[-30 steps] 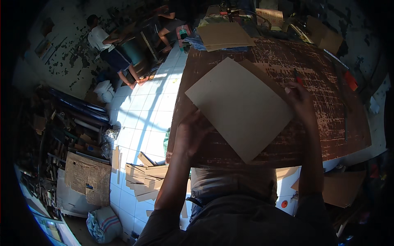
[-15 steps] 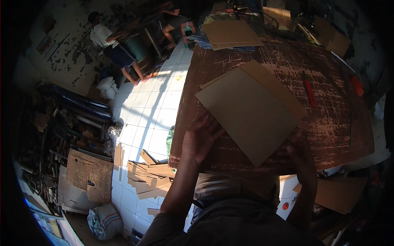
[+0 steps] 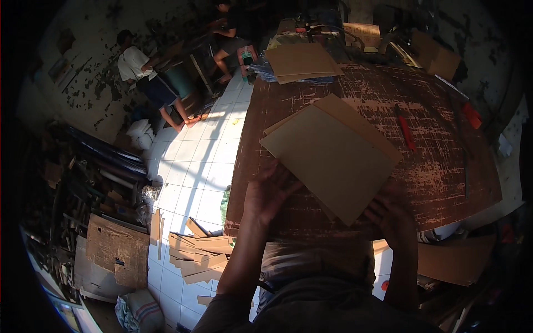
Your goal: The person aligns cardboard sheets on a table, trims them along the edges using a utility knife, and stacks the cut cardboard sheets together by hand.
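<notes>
A greyish-brown cardboard sheet (image 3: pixel 333 161) lies turned cornerwise over tan cardboard (image 3: pixel 366 129) that shows along its far edges. Both rest on the scratched dark-red tabletop (image 3: pixel 438 183) in front of me. My left hand (image 3: pixel 268 194) is at the sheet's near left edge, fingers apart, thumb reaching toward the edge. At the near right edge is my right hand (image 3: pixel 390 215), its fingers spread and their tips against or very close to the cardboard. Neither hand is closed around it. A red-handled tool (image 3: pixel 405 132), perhaps a cutter, lies to the right of the sheets.
More tan sheets (image 3: pixel 302 61) are stacked at the table's far left. Cardboard offcuts (image 3: pixel 200 252) litter the white tiled floor. Scrap wood and panels (image 3: pixel 117 250) line the left side. Two people (image 3: pixel 150 77) are at the far left. A thin dark rod (image 3: pixel 466 172) lies near the table's right edge.
My right hand has moved left and in to the sheet's near right edge. A corner of the lower cardboard now peeks out below the top sheet's near left edge. The view has shifted slightly.
</notes>
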`<state>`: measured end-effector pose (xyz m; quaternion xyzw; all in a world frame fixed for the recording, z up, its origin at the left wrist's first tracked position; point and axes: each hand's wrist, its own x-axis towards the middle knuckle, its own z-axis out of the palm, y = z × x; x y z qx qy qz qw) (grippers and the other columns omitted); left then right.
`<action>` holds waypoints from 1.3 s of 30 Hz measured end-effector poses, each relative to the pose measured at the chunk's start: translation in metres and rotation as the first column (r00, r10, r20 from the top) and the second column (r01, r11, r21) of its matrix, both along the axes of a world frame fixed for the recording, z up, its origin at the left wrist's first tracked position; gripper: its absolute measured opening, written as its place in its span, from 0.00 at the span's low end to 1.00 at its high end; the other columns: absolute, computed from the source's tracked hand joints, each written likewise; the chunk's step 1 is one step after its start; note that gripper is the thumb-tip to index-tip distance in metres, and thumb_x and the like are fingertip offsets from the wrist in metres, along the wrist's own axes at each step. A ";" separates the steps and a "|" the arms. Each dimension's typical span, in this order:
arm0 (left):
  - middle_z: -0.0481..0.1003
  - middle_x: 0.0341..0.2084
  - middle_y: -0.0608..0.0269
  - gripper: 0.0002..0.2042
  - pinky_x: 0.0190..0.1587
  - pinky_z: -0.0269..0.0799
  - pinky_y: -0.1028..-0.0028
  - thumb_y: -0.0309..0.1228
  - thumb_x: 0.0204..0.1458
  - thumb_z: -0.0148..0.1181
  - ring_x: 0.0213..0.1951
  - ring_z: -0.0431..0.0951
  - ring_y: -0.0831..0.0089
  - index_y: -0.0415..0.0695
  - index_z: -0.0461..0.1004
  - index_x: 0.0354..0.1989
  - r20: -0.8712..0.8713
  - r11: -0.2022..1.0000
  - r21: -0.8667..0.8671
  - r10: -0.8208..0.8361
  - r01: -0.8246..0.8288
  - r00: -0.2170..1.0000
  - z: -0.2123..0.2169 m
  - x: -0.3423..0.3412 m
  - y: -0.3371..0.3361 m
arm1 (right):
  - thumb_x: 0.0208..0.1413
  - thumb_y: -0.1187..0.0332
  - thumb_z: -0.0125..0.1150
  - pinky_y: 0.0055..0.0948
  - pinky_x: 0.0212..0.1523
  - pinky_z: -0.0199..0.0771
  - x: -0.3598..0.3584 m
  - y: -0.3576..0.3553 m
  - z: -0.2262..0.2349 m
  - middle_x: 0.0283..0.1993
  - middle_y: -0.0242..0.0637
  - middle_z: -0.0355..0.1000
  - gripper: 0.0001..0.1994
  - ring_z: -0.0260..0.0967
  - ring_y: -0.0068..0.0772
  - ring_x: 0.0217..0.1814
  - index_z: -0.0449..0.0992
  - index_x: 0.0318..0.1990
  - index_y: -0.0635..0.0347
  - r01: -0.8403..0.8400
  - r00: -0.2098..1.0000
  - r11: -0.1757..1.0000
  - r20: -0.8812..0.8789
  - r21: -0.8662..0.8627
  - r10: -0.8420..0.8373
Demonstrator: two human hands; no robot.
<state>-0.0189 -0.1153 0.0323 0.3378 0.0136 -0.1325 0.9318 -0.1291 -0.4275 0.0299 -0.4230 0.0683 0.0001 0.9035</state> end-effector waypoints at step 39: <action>0.65 0.60 0.45 0.10 0.70 0.51 0.28 0.29 0.62 0.48 0.70 0.58 0.48 0.35 0.74 0.43 -0.074 0.938 -0.344 -0.077 0.047 0.994 -0.002 0.020 -0.012 | 0.59 0.69 0.63 0.39 0.62 0.72 0.038 -0.007 -0.017 0.57 0.39 0.70 0.22 0.69 0.34 0.60 0.68 0.59 0.64 0.142 0.990 0.962 -0.045 0.233 -0.136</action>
